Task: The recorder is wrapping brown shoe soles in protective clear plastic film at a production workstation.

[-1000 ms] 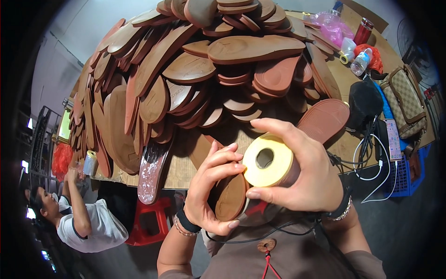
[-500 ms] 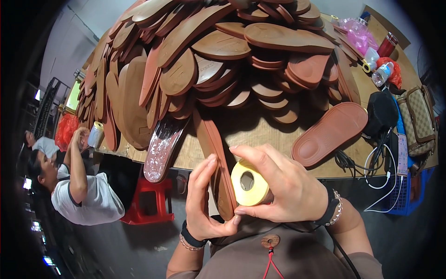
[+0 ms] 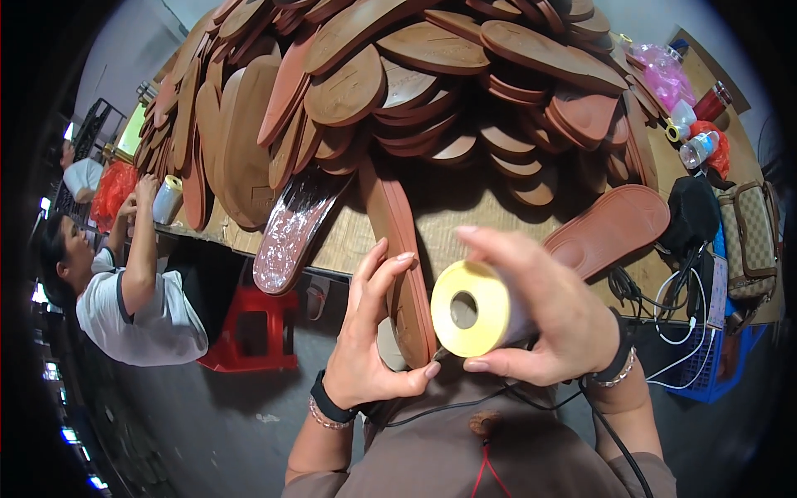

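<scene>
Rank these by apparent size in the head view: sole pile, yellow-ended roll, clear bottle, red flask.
1. Sole pile, by far.
2. Yellow-ended roll, though being nearer the camera enlarges it.
3. Clear bottle and red flask, too alike to rank.

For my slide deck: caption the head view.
Left hand at a brown sole, right hand holding a roll, before a pile of soles.
</scene>
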Demonstrator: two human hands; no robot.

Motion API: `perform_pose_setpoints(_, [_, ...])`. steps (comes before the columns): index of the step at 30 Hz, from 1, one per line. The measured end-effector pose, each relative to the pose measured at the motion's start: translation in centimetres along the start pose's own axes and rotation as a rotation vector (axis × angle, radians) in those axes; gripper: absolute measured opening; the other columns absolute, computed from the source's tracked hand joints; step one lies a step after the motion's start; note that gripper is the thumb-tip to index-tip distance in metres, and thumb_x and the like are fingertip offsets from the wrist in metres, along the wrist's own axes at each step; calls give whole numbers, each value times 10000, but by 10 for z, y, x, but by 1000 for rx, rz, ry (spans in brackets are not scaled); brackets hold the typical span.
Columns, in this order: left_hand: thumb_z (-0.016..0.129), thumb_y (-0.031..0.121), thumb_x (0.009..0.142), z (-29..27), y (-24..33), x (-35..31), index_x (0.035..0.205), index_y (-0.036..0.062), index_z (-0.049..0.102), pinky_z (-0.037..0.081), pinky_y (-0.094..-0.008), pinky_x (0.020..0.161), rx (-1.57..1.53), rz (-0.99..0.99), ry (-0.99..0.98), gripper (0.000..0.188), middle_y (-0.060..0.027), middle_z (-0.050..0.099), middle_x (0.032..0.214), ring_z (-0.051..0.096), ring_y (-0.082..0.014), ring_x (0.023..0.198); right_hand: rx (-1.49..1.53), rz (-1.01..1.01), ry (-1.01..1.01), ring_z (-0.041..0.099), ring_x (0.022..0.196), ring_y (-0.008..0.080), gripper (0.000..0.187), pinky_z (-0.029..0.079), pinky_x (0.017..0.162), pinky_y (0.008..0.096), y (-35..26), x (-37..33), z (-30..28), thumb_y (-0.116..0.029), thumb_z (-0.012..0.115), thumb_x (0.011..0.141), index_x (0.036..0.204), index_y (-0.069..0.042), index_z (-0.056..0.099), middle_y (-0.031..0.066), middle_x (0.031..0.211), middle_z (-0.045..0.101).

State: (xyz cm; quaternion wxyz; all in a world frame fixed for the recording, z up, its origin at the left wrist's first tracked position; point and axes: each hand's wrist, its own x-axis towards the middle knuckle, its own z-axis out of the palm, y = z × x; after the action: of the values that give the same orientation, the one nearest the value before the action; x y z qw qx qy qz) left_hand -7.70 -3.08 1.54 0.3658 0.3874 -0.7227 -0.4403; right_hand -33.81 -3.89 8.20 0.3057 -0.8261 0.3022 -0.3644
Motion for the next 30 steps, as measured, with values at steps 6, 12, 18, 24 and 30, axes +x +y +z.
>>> perform_pose_setpoints(6, [885, 335, 641, 1, 10, 5, 1598, 83, 413, 329, -562, 1240, 20, 16, -27, 1096, -222, 384, 1617, 245, -449, 1596, -337, -71, 289, 641, 1142, 352, 983, 525, 971, 426, -2, 4, 1, -206, 1009, 630, 1467, 9, 543, 204, 1373, 624])
perform_pose_setpoints(12, [870, 328, 648, 2, 11, 2, 1590, 72, 424, 310, -566, 1249, -19, -2, 16, 1073, -177, 423, 1609, 244, -447, 1596, -342, -73, 370, 653, 994, 338, 867, 540, 866, 422, 1, 12, 10, -146, 926, 623, 1430, -63, 622, 159, 1178, 610])
perform_pose_setpoints(18, [868, 345, 650, 1, 11, 0, 1593, 73, 421, 293, -572, 1256, -12, 2, 1, 1079, -177, 429, 1605, 245, -451, 1595, -326, -60, 366, 645, 996, 347, 882, 535, 866, 431, 4, 14, 15, -135, 933, 612, 1432, -72, 616, 157, 1176, 601])
perform_pose_setpoints(24, [883, 355, 638, 4, 5, -3, 1595, 80, 420, 300, -573, 1248, -11, 8, -26, 1098, -255, 368, 1626, 256, -469, 1588, -319, 6, 335, 638, 998, 347, 897, 529, 875, 432, 5, 8, 20, -138, 941, 610, 1440, -73, 608, 156, 1176, 591])
perform_pose_setpoints(30, [939, 280, 617, 24, -18, -21, 1609, 127, 340, 306, -559, 1269, -312, 194, -157, 1169, -283, 109, 1711, 217, -447, 1606, -312, 57, 217, 639, 981, 324, 889, 520, 851, 424, -24, -12, 21, -182, 929, 682, 1483, -43, 568, 155, 1204, 599])
